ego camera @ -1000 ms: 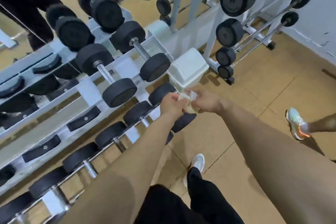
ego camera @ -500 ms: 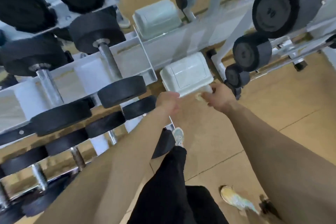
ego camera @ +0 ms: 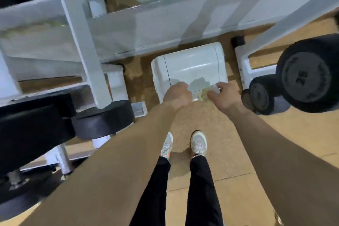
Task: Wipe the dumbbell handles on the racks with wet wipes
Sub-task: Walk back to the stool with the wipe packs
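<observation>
While the person stands close and looks down, the big white rack (ego camera: 82,42) fills the top and left. Its bars are flat, hard, painted metal. Under it is the tan floor (ego camera: 238,152), smooth, with thin lines between the squares. Fat black dumbbells (ego camera: 102,119) sit on the rack at the left, round and dull like rubber, just beside the left arm. More round black weights (ego camera: 310,73) are on the right.

A white plastic bin (ego camera: 190,68) stands on the floor between the racks. It is boxy with soft corners and a shiny lid. The left hand (ego camera: 177,95) is at the front edge of the lid with its fingers curled under; whether it holds anything cannot be told. The right hand (ego camera: 224,97) pinches a crumpled, yellowish wipe (ego camera: 203,94) over that same edge. Two pale shoes (ego camera: 199,142) stand side by side below.

A second ago both hands held the wipe together, out in front of the bin. Half a second ago only the right hand had it, just short of the bin. Now both hands are over the lid, and the bin looks much nearer.
</observation>
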{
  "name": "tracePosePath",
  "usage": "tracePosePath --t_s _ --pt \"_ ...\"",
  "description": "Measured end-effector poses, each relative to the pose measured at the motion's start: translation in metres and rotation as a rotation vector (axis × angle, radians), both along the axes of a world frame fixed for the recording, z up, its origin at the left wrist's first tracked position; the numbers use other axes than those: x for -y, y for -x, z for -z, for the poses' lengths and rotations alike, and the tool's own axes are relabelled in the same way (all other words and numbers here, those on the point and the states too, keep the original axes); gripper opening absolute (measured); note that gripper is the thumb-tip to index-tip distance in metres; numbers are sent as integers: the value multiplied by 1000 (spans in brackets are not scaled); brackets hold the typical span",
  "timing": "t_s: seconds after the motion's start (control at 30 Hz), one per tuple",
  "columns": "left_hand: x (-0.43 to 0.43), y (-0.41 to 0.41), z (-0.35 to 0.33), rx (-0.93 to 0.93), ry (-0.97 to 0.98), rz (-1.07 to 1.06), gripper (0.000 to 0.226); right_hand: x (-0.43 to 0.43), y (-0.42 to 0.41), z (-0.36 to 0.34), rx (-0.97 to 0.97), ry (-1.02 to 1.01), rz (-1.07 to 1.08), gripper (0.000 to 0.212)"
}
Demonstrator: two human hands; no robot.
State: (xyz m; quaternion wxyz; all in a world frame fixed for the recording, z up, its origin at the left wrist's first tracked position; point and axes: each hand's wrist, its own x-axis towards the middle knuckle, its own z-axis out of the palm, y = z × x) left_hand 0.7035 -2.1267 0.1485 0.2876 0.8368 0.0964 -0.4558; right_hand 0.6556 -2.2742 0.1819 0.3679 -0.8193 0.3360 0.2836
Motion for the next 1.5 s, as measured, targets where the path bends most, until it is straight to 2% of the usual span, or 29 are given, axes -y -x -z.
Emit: tracePosePath --t_s 0.1,0.2,0.33,0.37,0.47,0.6,0.7,0.77,0.9,1.1,1.27,1.5 --pt "9 -6 27 40 -41 51 47 8 -7 32 -44 -59 37 13" --pt "12 -13 37 110 2 30 38 10 -16 50 -69 -105 66 13" --pt "12 -18 37 110 -22 49 40 4 -33 61 -43 -173 136 36" --pt "13 -17 38 110 -35 50 41 2 -36 61 -42 -179 132 35" --pt "15 -15 36 112 -57 53 43 -3 -37 61 -82 -143 42 27" --pt "10 -7 25 99 -80 15 35 -3 -25 45 -164 -136 -61 39" --pt "1 4 -5 60 -89 -24 37 -3 -16 14 -160 -125 -140 39" --pt "-7 16 -32 52 -84 -63 40 -7 -13 -14 -137 -104 -231 37" --pt "-32 46 -99 66 -102 -85 29 -30 -6 -81 -60 -70 -466 36" --pt "-96 121 -208 95 -144 -150 33 -102 22 -188 -44 -46 -981 31" --pt "-173 198 -283 107 -177 -308 32 -197 65 -255 -71 -52 -1387 27" --pt "-313 306 -343 152 -287 -672 34 -373 122 -315 3 -56 -1744 31"
